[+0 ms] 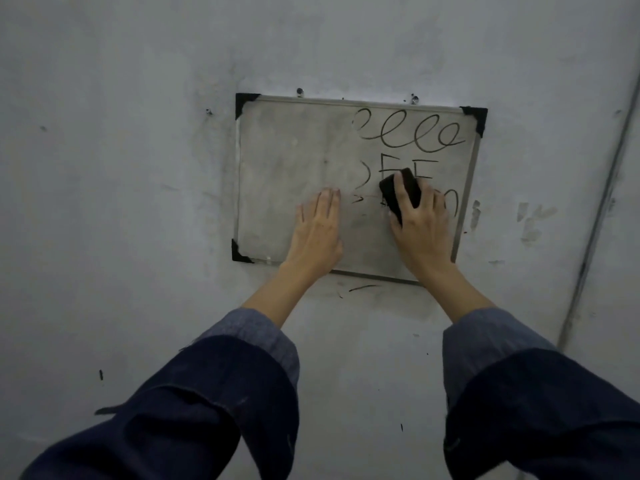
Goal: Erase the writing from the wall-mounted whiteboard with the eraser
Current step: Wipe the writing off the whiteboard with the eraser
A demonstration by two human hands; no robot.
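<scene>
We see the whiteboard (294,150) fixed to a scuffed grey wall (121,168), a smeared rectangle with a thin metal frame and black plastic corner caps. Its left half is wiped cloudy; black looping writing (412,135) and block letters remain on the right. Our right hand (420,225) grips a dark, oblong eraser (401,192), fingers curled over it, pressing it against the letters. Our left hand (317,230) lies flat on the board, fingers straight, holding nothing.

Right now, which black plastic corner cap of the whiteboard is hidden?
The bottom-right cap, behind the right hand. The top-left, top-right and bottom-left caps show.
</scene>
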